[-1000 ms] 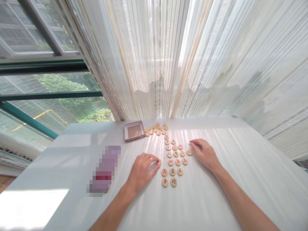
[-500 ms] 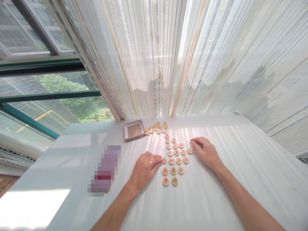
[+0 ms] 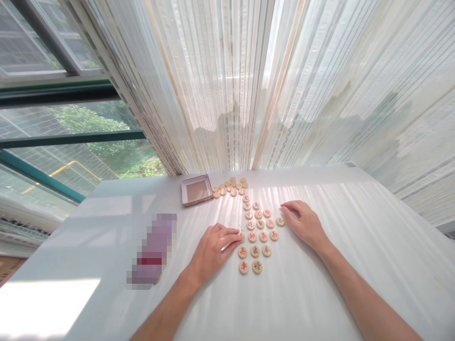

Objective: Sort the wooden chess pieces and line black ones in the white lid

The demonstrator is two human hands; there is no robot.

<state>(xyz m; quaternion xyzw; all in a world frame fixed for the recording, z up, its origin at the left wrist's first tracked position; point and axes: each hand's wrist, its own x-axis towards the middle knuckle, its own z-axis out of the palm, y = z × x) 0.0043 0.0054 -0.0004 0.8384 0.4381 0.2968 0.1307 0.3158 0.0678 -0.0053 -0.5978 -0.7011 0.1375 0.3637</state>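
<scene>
Round wooden Chinese chess pieces lie face up in short rows on the white table (image 3: pixel 305 293), with red or black characters. At the left end of one row, my left hand (image 3: pixel 213 248) has its thumb and fingertips closed on a Chinese chess piece (image 3: pixel 241 237), partly covering it. Just right of that piece is a red-marked one (image 3: pixel 252 237). My right hand (image 3: pixel 302 220) rests on the table beyond the right side of the rows, thumb and fingers slightly apart and nothing visible between them. Nearest to it lies a black-marked piece (image 3: pixel 280 221).
An open shallow box (image 3: pixel 196 190) sits at the back, beside a cluster of blank-looking pieces (image 3: pixel 229 188). On the left lies a blurred-out purple object (image 3: pixel 152 251). A string curtain (image 3: pixel 227 85) hangs behind the table, with a window (image 3: pixel 71 128) at left.
My left fingertips have shifted slightly over the piece, covering more of it. The right hand stays in nearly the same spot, and the whole view has moved a little.
</scene>
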